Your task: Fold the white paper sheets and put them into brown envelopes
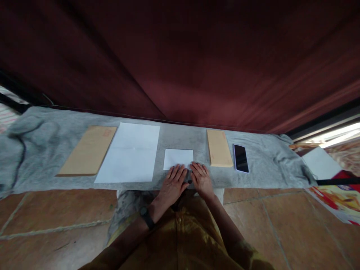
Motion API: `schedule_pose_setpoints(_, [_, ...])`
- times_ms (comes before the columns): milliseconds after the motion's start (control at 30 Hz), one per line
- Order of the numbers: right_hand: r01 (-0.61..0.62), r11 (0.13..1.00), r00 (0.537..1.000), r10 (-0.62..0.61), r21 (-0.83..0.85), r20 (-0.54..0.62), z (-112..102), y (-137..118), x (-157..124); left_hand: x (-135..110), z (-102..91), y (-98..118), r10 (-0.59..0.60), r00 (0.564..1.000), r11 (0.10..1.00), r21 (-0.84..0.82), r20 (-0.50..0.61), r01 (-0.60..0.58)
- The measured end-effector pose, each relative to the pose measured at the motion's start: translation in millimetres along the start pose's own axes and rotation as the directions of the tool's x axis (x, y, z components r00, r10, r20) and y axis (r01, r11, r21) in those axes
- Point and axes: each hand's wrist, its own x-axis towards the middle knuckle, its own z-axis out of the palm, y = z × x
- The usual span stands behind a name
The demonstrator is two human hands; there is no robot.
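Observation:
A small folded white paper [178,157] lies on a grey cloth [45,150] in front of me. My left hand [172,185] rests flat with its fingers stretched out, fingertips on the paper's near edge. Beside it my right hand [201,178] also lies flat, fingers extended, touching the paper's near right corner. To the left sits a large white sheet [129,152], and further left a large brown envelope [88,150]. On the right are a small brown envelope [219,147] and a black phone [241,158].
A dark red curtain [197,63] hangs behind the cloth. Orange floor tiles [50,221] spread in front of it. At the far right lie a white sheet [320,163] and colourful printed material [340,197]. A dark watch is on my left wrist.

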Motion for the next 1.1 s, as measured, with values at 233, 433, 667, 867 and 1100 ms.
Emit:
schedule_pose_setpoints(233, [0.016, 1.0, 1.0, -0.016, -0.012, 0.015, 1.2, 6.8, 21.0, 2.5, 1.4, 0.1, 0.012, 1.0, 1.0, 0.007, -0.009, -0.012])
schedule_pose_setpoints(433, [0.021, 1.0, 1.0, -0.021, 0.01, 0.0, 6.3, 12.0, 41.0, 4.6, 0.4, 1.7, -0.004, 1.0, 1.0, -0.004, -0.01, 0.004])
schedule_pose_setpoints(667, [0.027, 0.993, 1.0, -0.026, 0.117, -0.015, 9.7, 22.6, 45.3, 14.9, -0.7, 8.1, -0.05, 0.999, 0.999, 0.011, 0.02, 0.049])
schedule_pose_setpoints(867, [0.023, 0.98, 1.0, -0.019, 0.197, -0.023, 8.7, 27.8, 44.8, 22.1, 0.8, 16.5, -0.081, 0.997, 0.996, 0.03, -0.001, 0.081])
schedule_pose_setpoints(1100, [0.021, 0.978, 0.999, -0.013, 0.209, -0.038, 8.4, 26.8, 44.7, 22.5, 1.5, 12.2, -0.056, 0.998, 0.998, 0.013, -0.014, 0.056])
